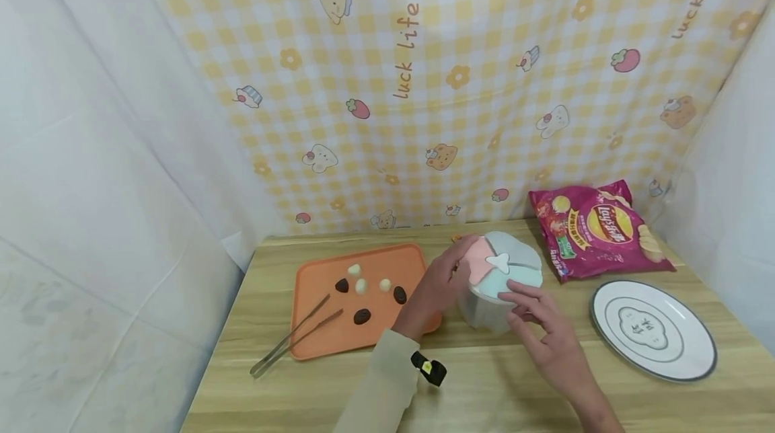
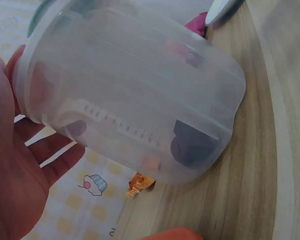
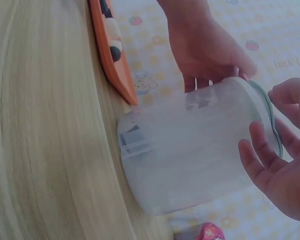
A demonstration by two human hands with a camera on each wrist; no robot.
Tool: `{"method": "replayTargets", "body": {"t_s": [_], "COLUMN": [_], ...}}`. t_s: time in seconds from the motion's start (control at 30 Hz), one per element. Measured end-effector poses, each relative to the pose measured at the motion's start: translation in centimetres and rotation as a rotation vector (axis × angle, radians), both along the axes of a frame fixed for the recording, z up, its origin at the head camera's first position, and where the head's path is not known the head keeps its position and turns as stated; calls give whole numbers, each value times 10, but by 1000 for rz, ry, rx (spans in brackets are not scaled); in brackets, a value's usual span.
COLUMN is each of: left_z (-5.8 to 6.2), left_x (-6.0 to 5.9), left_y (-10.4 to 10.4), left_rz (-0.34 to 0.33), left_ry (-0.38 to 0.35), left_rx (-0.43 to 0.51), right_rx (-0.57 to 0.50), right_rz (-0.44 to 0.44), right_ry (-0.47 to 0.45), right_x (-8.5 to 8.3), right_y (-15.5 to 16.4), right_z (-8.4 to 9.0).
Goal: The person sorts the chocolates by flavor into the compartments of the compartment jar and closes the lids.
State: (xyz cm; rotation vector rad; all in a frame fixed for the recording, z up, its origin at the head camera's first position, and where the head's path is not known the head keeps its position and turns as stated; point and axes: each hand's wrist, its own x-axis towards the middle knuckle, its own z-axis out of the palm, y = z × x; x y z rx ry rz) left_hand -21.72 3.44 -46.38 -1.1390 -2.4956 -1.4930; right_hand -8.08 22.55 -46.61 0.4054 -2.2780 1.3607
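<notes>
Two hands flank the container (image 1: 499,285): left hand (image 1: 438,282) grips its side, right hand (image 1: 541,325) fingertips rest relaxed on its lid.

Beige sleeve (image 1: 383,379) — black wrist clip (image 1: 428,368)

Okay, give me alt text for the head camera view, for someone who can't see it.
Two hands meet at a translucent container with a pink and pale-blue sectioned lid on a wooden table: the left hand grips its side, the right hand touches the lid's rim. To the left lie an orange tray of small snacks and metal tongs; to the right, a crisp bag and white plate.
</notes>
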Motion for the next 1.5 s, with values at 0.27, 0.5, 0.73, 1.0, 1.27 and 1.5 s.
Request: {"method": "replayTargets", "body": {"t_s": [0.27, 0.5, 0.73, 1.0, 1.27, 1.5], "left_z": [0, -2, -3, 6, 23, 13], "left_x": [-15, -17, -12, 10, 28, 29], "left_y": [7, 5, -2, -20, -23, -21], "left_rz": [-63, -66, -59, -42, -122, -122], "left_ry": [-21, -41, -92, 12, 219, 211], "left_rx": [14, 2, 49, 56, -44, -166], "right_rx": [-32, -38, -20, 153, 200, 137], "right_rz": [45, 57, 48, 75, -34, 119], "right_ry": [-34, -35, -69, 78, 133, 32], "right_x": [4, 2, 4, 10, -10, -30], "right_y": [-11, -10, -6, 18, 52, 67], "right_z": [1, 0, 3, 20, 25, 10]}}
